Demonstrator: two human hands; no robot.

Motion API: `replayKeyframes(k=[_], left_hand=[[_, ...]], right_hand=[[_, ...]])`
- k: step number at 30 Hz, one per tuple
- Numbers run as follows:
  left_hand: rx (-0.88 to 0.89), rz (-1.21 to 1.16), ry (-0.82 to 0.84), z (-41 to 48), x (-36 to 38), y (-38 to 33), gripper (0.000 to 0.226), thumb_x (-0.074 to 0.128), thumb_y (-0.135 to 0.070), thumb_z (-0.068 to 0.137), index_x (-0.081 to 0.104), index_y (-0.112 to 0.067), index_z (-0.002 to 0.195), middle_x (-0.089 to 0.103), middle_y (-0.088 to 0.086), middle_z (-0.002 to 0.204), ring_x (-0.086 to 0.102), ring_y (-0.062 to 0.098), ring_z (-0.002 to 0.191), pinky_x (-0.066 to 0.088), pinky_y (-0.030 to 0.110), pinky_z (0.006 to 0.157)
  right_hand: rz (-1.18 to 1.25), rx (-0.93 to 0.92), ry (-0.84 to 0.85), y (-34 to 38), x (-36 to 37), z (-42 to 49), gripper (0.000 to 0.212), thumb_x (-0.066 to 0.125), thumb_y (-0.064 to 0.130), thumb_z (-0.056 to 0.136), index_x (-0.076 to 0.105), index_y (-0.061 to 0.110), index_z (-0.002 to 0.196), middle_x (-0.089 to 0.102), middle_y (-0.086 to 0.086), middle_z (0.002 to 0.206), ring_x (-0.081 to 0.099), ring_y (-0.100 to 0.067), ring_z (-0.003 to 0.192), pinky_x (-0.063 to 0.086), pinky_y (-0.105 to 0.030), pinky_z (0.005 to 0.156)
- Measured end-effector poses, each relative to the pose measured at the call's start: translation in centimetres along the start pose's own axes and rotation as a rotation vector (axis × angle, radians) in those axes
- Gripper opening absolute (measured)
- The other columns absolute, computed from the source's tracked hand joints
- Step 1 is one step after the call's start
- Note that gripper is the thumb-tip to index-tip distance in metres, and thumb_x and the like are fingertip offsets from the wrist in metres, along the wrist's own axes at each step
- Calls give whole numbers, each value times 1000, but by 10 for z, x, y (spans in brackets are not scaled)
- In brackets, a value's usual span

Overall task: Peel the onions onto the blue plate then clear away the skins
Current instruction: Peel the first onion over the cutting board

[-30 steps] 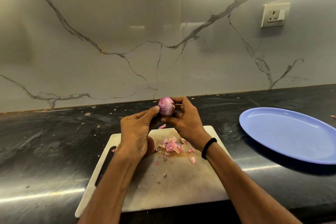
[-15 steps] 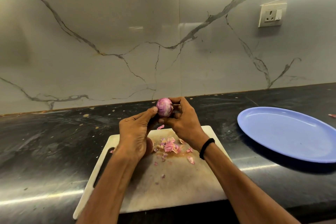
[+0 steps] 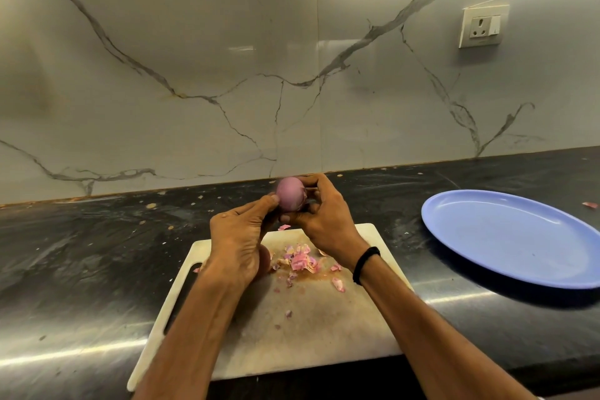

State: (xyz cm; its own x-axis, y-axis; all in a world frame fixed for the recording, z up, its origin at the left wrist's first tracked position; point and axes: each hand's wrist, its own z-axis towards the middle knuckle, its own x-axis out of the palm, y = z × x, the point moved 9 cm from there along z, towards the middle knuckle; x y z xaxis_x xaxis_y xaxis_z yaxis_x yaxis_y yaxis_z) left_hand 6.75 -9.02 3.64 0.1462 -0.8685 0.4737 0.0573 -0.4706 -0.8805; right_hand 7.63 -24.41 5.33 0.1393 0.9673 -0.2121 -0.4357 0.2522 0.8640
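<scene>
A veined marble wall (image 3: 194,42) backs a black countertop (image 3: 81,253). A white chopping board (image 3: 308,334) lies at 6 o'clock in view, and the blue plate (image 3: 519,243) sits bare on the counter at the board's 3 o'clock, apart from it. The right hand (image 3: 324,217) curls its fingers round the peeled purple onion (image 3: 290,193), held in the air over the board's 12 o'clock edge. The left hand (image 3: 237,247) pinches at the onion's 9 o'clock side with its thumb tip. Loose pink skins (image 3: 300,261) litter the board below the hands. A wall socket (image 3: 483,26) sits at 2 o'clock. A black wristband (image 3: 365,265) rings the right wrist.
</scene>
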Motion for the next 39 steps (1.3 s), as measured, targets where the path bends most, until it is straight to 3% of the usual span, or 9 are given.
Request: replayKeyframes(k=[8, 12, 16, 19, 21, 25, 31, 35, 39], left_hand=[[38, 89, -15, 5, -2, 2, 18, 79, -3, 75, 77, -4, 93, 77, 12, 87, 75, 21, 84, 59, 30, 78], [108, 182, -21, 3, -4, -5, 19, 79, -2, 77, 77, -5, 95, 77, 8, 85, 75, 12, 78, 57, 16, 66], [224, 368, -29, -4, -2, -13, 16, 77, -7, 81, 76, -13, 96, 72, -7, 79, 69, 1, 71, 50, 6, 61], [294, 457, -46, -4, -4, -20, 18, 80, -13, 80, 76, -21, 95, 73, -10, 79, 69, 1, 79, 54, 15, 74], [289, 450, -38, -3, -5, -22, 19, 80, -13, 80, 77, -17, 98, 76, -5, 83, 72, 5, 81, 56, 19, 78], [231, 353, 22, -3, 0, -20, 17, 78, -12, 81, 77, -11, 99, 77, -3, 82, 73, 3, 77, 53, 10, 63], [213, 338, 65, -3, 3, -17, 24, 82, -15, 77, 78, -10, 100, 78, 0, 88, 74, 8, 83, 55, 12, 67], [216, 359, 28, -3, 0, -14, 22, 80, -14, 79, 77, -11, 101, 77, 1, 89, 73, 10, 85, 55, 12, 68], [222, 379, 2, -3, -2, -14, 19, 80, -10, 79, 77, -12, 98, 76, -1, 84, 73, 9, 81, 57, 15, 72]], right_hand=[[61, 43, 1, -6, 1, -1, 58, 84, 4, 74, 51, 22, 118, 60, 4, 118, 63, -18, 110, 58, -37, 91], [52, 59, 1, -9, 2, 0, 60, 86, 5, 73, 51, 22, 119, 61, 1, 119, 64, -18, 109, 58, -39, 90], [18, 46, 41, -9, 7, 0, 65, 85, 6, 74, 51, 29, 125, 58, 5, 123, 61, -20, 113, 57, -40, 93], [36, 23, 74, -5, 10, -1, 72, 84, 4, 74, 53, 32, 132, 55, 3, 130, 60, -19, 117, 56, -37, 96], [97, 29, 89, -3, 11, -2, 76, 82, -2, 74, 53, 32, 135, 55, 3, 131, 61, -20, 116, 56, -37, 95], [222, 33, 108, 2, 10, -3, 79, 77, -12, 75, 53, 29, 138, 54, -1, 134, 65, -22, 113, 58, -40, 91], [186, 10, 117, 8, 9, -5, 72, 76, -11, 76, 55, 28, 133, 54, 4, 131, 65, -8, 108, 57, -24, 84], [116, 9, 106, 6, 9, -5, 70, 80, -7, 74, 55, 30, 129, 55, 3, 131, 64, -10, 108, 56, -22, 86], [63, 7, 105, 2, 8, -4, 73, 81, -6, 73, 55, 31, 130, 55, 2, 132, 61, -17, 115, 56, -29, 93]])
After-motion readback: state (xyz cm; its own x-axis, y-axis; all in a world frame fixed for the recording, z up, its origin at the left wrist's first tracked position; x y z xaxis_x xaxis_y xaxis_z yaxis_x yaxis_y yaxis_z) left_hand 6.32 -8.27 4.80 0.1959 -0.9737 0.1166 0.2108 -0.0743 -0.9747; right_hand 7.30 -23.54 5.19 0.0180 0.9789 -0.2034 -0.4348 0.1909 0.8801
